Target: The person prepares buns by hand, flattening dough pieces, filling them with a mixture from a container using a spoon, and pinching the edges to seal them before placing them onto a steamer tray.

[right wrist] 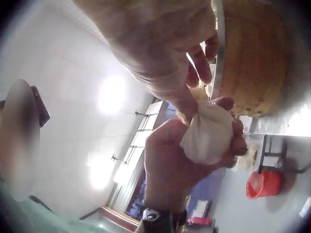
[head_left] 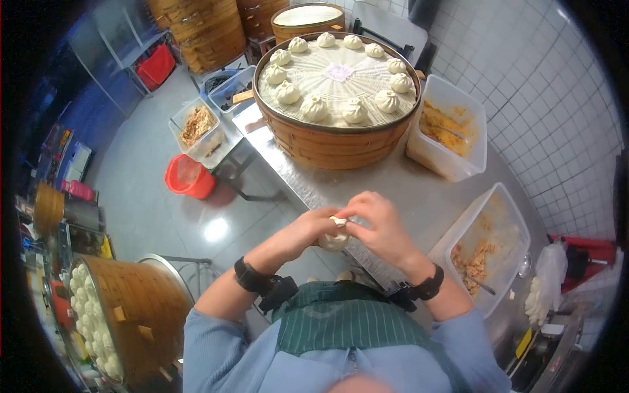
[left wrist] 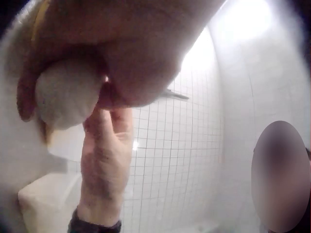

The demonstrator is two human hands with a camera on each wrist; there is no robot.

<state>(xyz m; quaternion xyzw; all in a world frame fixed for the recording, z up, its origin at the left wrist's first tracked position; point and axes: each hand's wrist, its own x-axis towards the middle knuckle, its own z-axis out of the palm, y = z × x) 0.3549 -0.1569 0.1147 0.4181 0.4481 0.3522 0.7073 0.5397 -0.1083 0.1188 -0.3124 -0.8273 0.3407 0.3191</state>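
Note:
A round dough bun [head_left: 334, 242] is held between both hands in front of the apron, near the table's edge. My left hand [head_left: 306, 230] cups it from below, fingers curled round its side, as the right wrist view of the bun [right wrist: 210, 137] shows. With thumb and fingertips my right hand [head_left: 382, 230] pinches the gathered dough at its top, where folds run down the side. In the left wrist view the bun's smooth pale underside [left wrist: 67, 94] shows beneath the left hand, and its gathered top is hidden.
On the steel table [head_left: 308, 187] stands a bamboo steamer [head_left: 334, 141] with a ring of pleated buns on its liner. Two plastic tubs of filling, one orange-yellow [head_left: 452, 164] and one with a spoon [head_left: 488, 262], are at right. Another steamer [head_left: 141, 308] full of buns stands lower left.

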